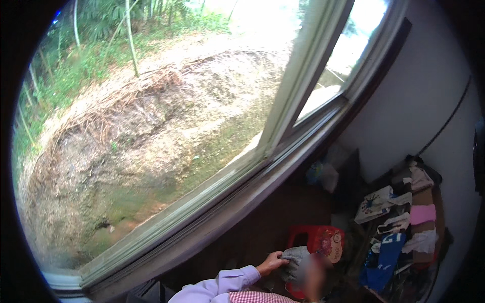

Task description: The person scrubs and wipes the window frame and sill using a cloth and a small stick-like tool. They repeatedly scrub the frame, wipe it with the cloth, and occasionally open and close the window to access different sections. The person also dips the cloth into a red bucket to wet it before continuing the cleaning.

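My left hand [271,263], in a lavender sleeve, grips the left edge of a grey cloth [297,254]. At the cloth's right side is my right hand [315,278]. It is heavily blurred, so its fingers and grip cannot be made out. Just behind the cloth stands a red plastic stool [316,228], with a flower-patterned piece [330,244] bearing writing on it. Beneath my arms a red-and-white checked garment [257,297] shows at the bottom edge.
A long window with a pale frame [271,146] runs diagonally; an earth bank [151,128] and trees lie outside. On the right, folded cloths, a pink one [423,214] and a blue one [390,257] among them, lie by the white wall [409,94]. A dark cord [447,125] hangs there.
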Motion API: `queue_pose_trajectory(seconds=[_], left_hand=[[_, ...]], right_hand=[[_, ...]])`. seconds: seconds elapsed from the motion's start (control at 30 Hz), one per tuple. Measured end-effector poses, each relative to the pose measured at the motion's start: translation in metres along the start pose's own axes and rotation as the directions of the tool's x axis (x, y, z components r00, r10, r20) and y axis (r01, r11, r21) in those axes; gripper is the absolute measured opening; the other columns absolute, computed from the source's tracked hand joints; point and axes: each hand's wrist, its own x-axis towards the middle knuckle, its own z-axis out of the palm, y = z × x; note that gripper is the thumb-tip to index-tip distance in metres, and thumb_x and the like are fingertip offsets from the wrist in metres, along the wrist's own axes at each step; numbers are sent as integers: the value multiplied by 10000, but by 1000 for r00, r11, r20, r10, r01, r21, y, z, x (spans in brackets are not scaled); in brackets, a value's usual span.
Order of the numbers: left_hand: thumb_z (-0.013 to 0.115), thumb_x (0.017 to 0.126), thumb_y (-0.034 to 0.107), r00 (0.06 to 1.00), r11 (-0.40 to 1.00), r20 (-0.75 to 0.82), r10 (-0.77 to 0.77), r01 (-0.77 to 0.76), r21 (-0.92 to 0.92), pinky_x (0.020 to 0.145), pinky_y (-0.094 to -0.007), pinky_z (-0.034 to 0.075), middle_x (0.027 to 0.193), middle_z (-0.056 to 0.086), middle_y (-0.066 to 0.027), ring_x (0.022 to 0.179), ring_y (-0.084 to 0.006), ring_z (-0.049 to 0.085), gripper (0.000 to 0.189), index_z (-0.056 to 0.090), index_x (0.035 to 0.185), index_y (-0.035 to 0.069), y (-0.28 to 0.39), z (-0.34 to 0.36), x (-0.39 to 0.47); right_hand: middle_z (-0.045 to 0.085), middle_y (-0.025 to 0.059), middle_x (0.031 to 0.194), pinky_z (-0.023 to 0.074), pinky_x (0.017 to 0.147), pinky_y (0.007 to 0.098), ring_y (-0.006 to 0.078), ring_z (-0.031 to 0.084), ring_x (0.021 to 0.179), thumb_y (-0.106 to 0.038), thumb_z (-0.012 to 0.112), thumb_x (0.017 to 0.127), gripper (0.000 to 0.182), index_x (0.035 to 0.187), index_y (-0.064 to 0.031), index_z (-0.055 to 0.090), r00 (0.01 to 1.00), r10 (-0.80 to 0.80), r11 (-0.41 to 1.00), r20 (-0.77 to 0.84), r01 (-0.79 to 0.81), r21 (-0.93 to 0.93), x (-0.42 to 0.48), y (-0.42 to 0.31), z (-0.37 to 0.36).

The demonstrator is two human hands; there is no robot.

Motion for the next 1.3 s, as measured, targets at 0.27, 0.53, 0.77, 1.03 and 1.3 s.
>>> queue_pose_trajectory(seconds=[0.27, 0.53, 0.77, 1.03, 1.3], left_hand=[[653, 829, 183, 996, 996, 29, -82, 83, -45, 854, -295, 455, 1042, 617, -76, 950, -157, 565, 374, 565, 1134, -14, -6, 14, -1], [582, 916, 224, 991, 991, -25, 128, -127, 37, 891, -278, 435, 1110, 593, -57, 998, -136, 540, 366, 531, 1204, 4, -26, -14, 2], [563, 924, 213, 954, 903, 39, 297, -267, -335, 917, -275, 439, 1152, 606, -66, 1022, -122, 562, 412, 505, 1269, -6, 54, -19, -21], [582, 934, 254, 896, 909, 159, 414, -399, -120, 846, -242, 463, 1066, 631, -9, 923, -83, 572, 351, 589, 1182, 6, 154, -8, -10], [643, 898, 263, 903, 933, 375, 209, -299, 202, 707, -197, 440, 883, 633, 29, 781, -48, 536, 319, 660, 1061, -10, 232, 26, 60]], right_hand=[[642, 71, 962, 448, 789, 300, 159, 576, 840, -121, 551, 849, 276, 1059, 41, 625, 995, 103, 980, 6, -102, 173, -16, 8, -4], [627, 61, 964, 460, 761, 302, 155, 578, 854, -120, 546, 892, 256, 1077, 37, 628, 961, -270, 960, -62, 264, -90, -10, -20, 16], [569, 109, 857, 464, 672, 307, 223, 588, 755, -92, 591, 877, 166, 977, 27, 649, 878, -474, 839, -68, 427, -336, 37, -39, 29], [585, 90, 826, 490, 674, 295, 186, 599, 730, -84, 634, 818, 167, 960, -5, 674, 746, -656, 619, 115, 620, -482, 123, -29, 17], [552, -15, 887, 440, 771, 228, 89, 530, 815, -96, 585, 753, 519, 1270, -63, 564, 739, -337, 894, 583, 55, 445, 218, -113, 13]])
